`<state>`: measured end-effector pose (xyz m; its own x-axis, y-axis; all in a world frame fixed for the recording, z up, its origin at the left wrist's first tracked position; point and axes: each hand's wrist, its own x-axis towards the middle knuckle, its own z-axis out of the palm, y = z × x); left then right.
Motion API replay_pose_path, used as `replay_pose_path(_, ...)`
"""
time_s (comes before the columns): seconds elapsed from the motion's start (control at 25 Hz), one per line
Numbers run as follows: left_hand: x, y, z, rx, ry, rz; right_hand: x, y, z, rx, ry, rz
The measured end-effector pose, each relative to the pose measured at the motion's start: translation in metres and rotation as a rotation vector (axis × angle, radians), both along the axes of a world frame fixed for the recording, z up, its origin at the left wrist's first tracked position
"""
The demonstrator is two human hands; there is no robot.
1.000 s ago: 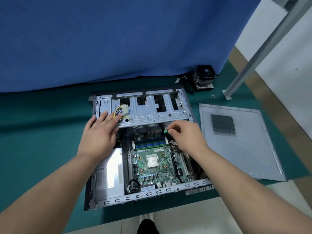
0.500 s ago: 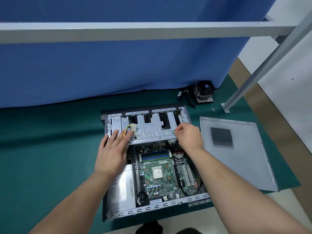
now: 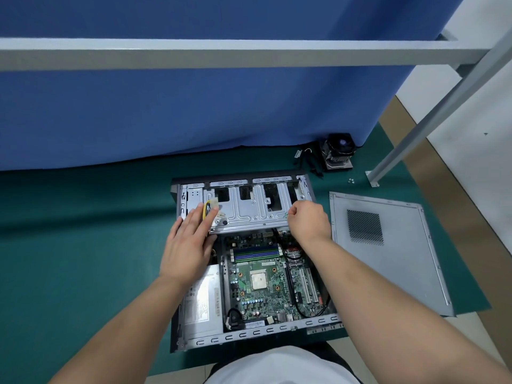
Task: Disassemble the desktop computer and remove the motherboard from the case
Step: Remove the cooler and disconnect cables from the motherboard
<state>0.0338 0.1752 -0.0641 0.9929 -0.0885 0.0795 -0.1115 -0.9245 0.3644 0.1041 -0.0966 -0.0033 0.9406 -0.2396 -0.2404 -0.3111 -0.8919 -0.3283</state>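
Note:
The open computer case (image 3: 249,338) lies on the green mat. Inside it sit the green motherboard (image 3: 263,284) and, to its left, the silver power supply (image 3: 202,303). A metal drive cage (image 3: 249,209) spans the far end of the case. My left hand (image 3: 191,242) lies flat with straight fingers on the cage's left end, touching a white connector with yellow wires (image 3: 212,209). My right hand (image 3: 307,220) is curled at the cage's right end and pinches a small green-tipped plug on a black cable (image 3: 286,216).
The removed side panel (image 3: 388,250) lies to the right of the case. A CPU cooler (image 3: 338,152) with its loose cable stands at the back right by the blue curtain, with small screws (image 3: 351,180) beside it. Grey metal frame bars (image 3: 221,55) cross overhead and at right.
My right hand has lifted from the motherboard area up to the cage's right end, carrying the green-tipped plug. My left hand stays on the cage. The camera has tilted up.

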Motion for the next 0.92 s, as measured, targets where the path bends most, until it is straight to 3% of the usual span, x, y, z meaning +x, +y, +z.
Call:
replay_pose_path(0.28,-0.005,-0.01,0.006,0.018,-0.116,0.037,0.015,-0.009,0.0,0.01,0.054,0.047)
replay_pose_path(0.44,0.013,-0.068,0.016,-0.078,-0.12,-0.116,0.016,-0.011,-0.002,0.068,0.058,0.07)
replay_pose_path(0.56,0.023,-0.116,0.022,-0.334,0.066,-0.163,0.016,-0.014,-0.003,0.165,0.069,0.037)
replay_pose_path(0.68,0.017,-0.146,0.017,-0.556,0.289,-0.063,0.019,-0.018,0.0,0.213,0.083,0.051)
replay_pose_path(0.84,0.015,-0.183,0.014,-0.865,0.785,0.096,0.024,-0.019,0.002,0.163,0.079,0.089)
replay_pose_path(0.92,0.016,-0.191,0.012,-0.957,0.838,0.134,0.028,-0.018,0.004,0.107,0.095,0.11)
